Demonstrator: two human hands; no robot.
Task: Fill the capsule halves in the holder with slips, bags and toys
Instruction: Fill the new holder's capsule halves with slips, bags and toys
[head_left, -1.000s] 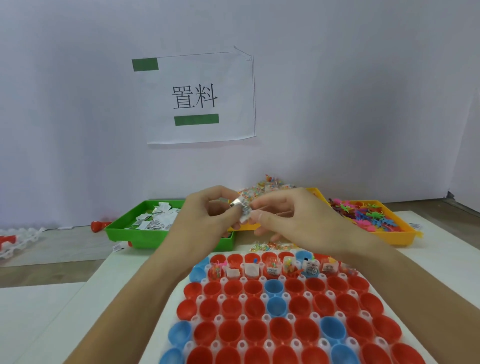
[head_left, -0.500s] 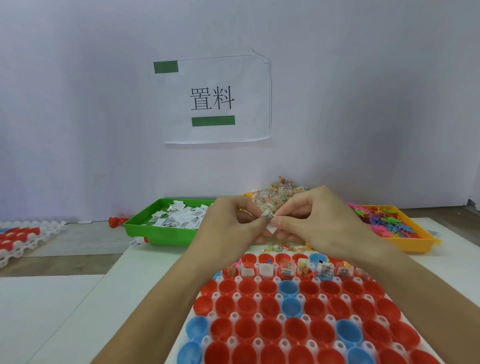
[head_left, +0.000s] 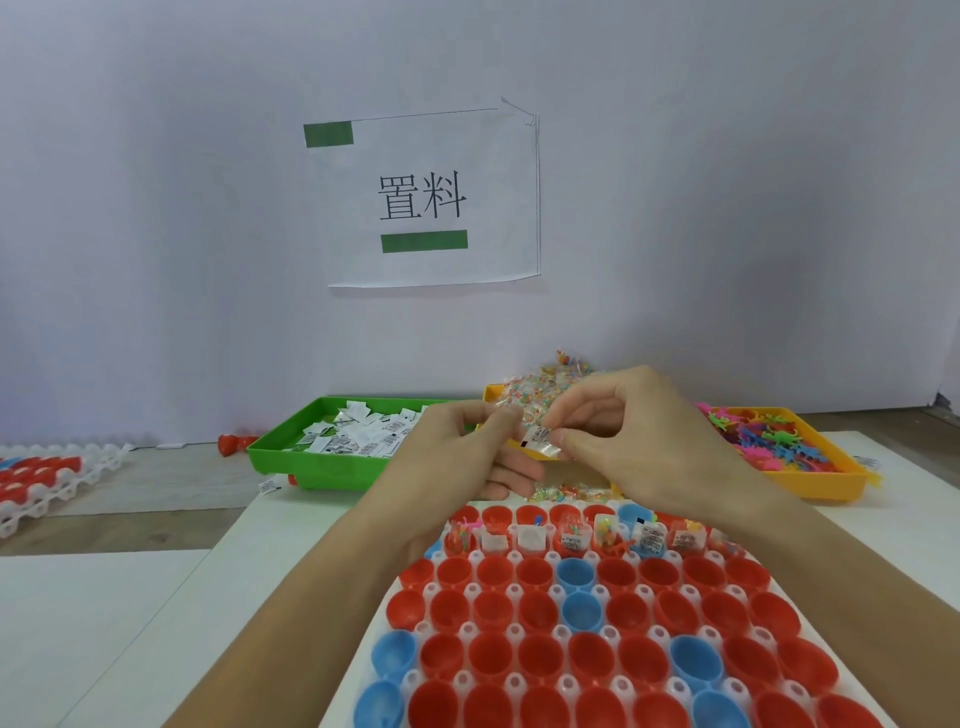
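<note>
Both hands, left hand (head_left: 457, 457) and right hand (head_left: 639, 431), pinch one small clear bag (head_left: 542, 442) mid-frame: likely light, floppy, slick film, so grip the edges.

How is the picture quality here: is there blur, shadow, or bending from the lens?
Head view: even, soft light; faint shadows under the paper sign on the wall. Wide-angle bending curves the capsule holder rows near the bottom edge. The left hand and right hand look slightly soft; print on the small bag between them is unreadable.
</note>
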